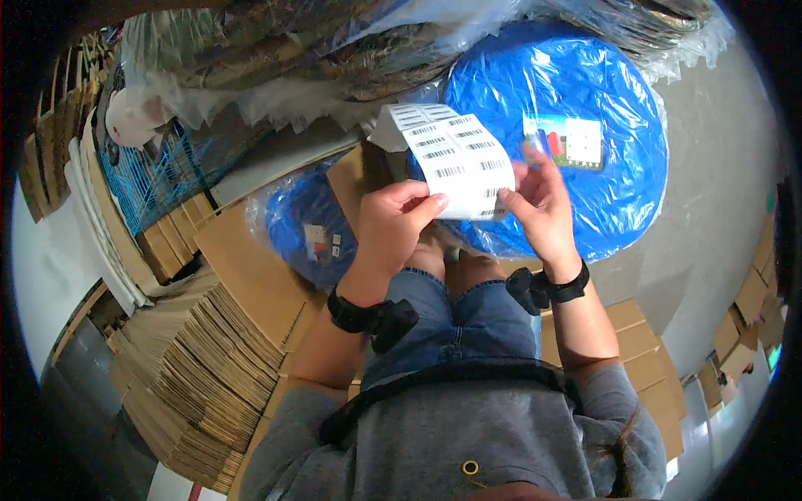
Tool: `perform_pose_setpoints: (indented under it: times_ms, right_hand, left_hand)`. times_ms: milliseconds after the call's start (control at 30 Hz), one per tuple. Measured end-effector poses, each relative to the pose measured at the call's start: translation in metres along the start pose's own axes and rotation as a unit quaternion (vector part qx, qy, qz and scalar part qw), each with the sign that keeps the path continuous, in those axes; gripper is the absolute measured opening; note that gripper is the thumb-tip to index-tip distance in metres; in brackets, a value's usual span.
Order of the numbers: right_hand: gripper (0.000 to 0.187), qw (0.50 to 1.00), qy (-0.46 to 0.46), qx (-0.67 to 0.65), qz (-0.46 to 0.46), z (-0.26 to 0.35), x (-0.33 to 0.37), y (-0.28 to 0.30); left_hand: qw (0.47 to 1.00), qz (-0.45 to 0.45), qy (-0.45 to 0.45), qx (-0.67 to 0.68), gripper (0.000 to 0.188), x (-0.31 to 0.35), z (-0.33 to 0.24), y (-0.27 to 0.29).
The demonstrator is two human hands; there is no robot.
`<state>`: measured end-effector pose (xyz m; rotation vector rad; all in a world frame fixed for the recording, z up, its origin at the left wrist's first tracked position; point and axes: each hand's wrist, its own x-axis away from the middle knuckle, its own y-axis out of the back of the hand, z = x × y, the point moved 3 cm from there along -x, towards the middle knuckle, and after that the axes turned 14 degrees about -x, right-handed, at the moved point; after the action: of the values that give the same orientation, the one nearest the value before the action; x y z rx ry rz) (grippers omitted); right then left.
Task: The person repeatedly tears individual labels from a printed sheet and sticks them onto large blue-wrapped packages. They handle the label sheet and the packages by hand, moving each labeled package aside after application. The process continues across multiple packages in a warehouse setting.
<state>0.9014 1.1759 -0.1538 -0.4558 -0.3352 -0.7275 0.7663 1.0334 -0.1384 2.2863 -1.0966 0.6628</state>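
Note:
A white strip of barcode labels (pixel 455 159) hangs between my hands, its far end curling back. My left hand (pixel 393 221) pinches its lower left edge between thumb and fingers. At the lower right corner, my right hand (pixel 543 209) has its thumb on the labels and its fingers partly behind them; whether one label is lifted cannot be made out. Just beyond lies a round, flat blue bundle (pixel 601 204) in clear plastic, with a printed picture card (pixel 564 142) on it. The strip covers part of its left side.
A second blue wrapped bundle (pixel 296 230) rests in an open cardboard box (pixel 251 259) to my left. Flattened cartons (pixel 196 367) are stacked nearer. Plastic-wrapped camouflage-patterned goods (pixel 292 50) lie along the far side, beside a blue wire rack (pixel 146 184). More cartons (pixel 639 342) stand at right.

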Motion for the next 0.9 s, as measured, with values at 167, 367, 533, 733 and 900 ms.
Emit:
perform_pose_setpoints:
  times_ms: [167, 367, 533, 733, 900]
  right_hand:
    - [0.019, 0.884, 0.325, 0.331, 0.051, 0.047, 0.003, -0.033]
    - [0.014, 0.879, 0.311, 0.343, 0.114, 0.040, 0.004, -0.044]
    - [0.010, 0.896, 0.270, 0.326, 0.131, 0.039, 0.007, -0.044]
    - [0.007, 0.922, 0.219, 0.302, 0.099, 0.034, 0.008, -0.038]
    - [0.007, 0.973, 0.118, 0.198, 0.005, 0.027, 0.009, -0.025]
  left_hand:
    - [0.997, -0.015, -0.072, -0.037, 0.012, 0.001, 0.006, -0.006]
    - [0.983, -0.023, -0.157, -0.093, 0.010, 0.010, -0.007, -0.011]
    - [0.972, -0.029, -0.193, -0.130, 0.009, 0.016, -0.011, -0.011]
    - [0.983, -0.020, -0.176, -0.047, 0.009, 0.017, 0.006, -0.016]
    - [0.991, 0.004, -0.135, 0.015, 0.032, 0.016, 0.019, -0.018]
